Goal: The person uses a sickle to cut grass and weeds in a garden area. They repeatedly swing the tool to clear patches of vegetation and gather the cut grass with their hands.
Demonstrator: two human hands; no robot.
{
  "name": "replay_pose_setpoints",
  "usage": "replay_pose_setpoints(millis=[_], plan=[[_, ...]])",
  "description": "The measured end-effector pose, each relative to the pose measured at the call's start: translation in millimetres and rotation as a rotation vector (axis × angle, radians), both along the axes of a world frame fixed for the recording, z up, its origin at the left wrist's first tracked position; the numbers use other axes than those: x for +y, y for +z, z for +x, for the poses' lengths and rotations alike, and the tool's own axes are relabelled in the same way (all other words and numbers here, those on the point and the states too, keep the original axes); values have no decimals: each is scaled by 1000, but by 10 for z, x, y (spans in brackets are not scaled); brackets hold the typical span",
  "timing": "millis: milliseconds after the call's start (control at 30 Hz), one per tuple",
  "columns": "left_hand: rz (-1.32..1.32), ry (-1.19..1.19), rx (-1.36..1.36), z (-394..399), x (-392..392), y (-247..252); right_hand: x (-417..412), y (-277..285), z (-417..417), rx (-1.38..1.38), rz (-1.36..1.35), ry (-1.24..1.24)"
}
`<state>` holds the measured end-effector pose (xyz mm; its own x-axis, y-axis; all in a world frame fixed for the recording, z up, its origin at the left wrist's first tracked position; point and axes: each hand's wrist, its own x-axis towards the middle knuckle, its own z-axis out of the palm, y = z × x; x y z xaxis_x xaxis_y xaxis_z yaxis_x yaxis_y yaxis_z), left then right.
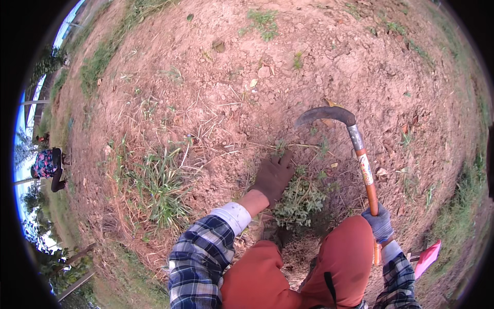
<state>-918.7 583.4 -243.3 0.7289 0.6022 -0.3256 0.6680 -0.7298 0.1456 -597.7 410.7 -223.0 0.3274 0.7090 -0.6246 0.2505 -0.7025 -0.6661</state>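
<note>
My left hand (pixel 272 177), in a brown glove, reaches palm down to the dry soil with its fingers apart. Small green weeds (pixel 281 145) and a thin dry stalk (pixel 247 147) lie at its fingertips; nothing shows in its grasp, though the palm is hidden. Just beside it, before my knees, sits a leafy green clump (pixel 303 202). My right hand (pixel 379 223), in a grey-blue glove, grips the wooden handle of a sickle (pixel 362 154) beside my right knee. Its curved, dark blade (pixel 328 112) points left, and a label with writing wraps the handle.
A grass tuft (pixel 162 189) with dry straw (pixel 123 231) grows to the left. Cracked bare soil (pixel 247 50) spreads ahead with scattered leaves. A pink object (pixel 427 258) stands behind my right arm. Another person (pixel 48 164) bends over at the far left, near trees and posts.
</note>
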Motion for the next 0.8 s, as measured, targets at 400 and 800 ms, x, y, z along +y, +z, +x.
replay_pose_setpoints(millis=[400, 800], plan=[[-467, 367, -96, -161, 337, -201, 195, 74, -111, -28, 17, 31], [-569, 212, -293, -275, -515, -10, 908, 82, -423, -7, 40, 258]])
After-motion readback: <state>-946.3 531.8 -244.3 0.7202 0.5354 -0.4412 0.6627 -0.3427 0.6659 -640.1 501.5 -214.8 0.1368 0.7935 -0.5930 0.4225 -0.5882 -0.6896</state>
